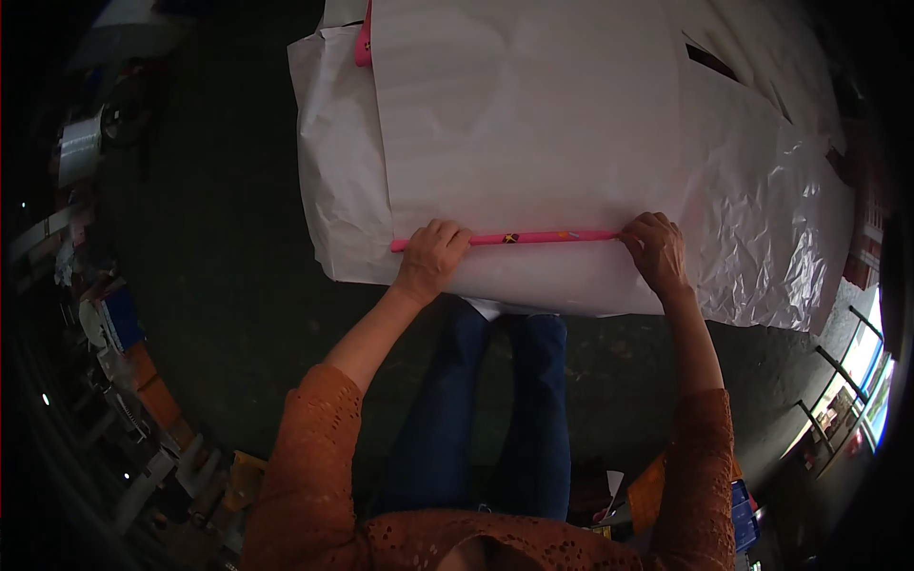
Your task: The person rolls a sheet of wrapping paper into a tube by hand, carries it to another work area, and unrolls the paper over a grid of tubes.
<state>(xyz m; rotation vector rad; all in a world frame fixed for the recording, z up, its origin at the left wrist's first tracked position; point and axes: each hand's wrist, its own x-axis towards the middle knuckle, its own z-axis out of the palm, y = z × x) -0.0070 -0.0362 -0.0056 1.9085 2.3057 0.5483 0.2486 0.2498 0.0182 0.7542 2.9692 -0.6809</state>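
A narrow pink roll (pixel 538 237) with small printed figures runs along the near edge of a large white sheet (pixel 533 114). It looks like the sheet's pink side turned over, though I cannot tell for sure. My left hand (pixel 436 255) is closed over the roll near its left end, and a short pink tip sticks out beyond it. At the right end, my right hand (pixel 655 249) grips the roll between bent fingers and thumb. Another bit of pink curled material (pixel 364 43) shows at the sheet's far left edge.
Crinkled white wrapping (pixel 771 233) lies beneath the sheet and hangs over the near edge. A dark opening (pixel 711 63) shows at the far right. Dark green floor (pixel 219 209) surrounds my legs (pixel 538 400). Boxes and clutter (pixel 152 381) stand left; a blue crate (pixel 745 514) is lower right.
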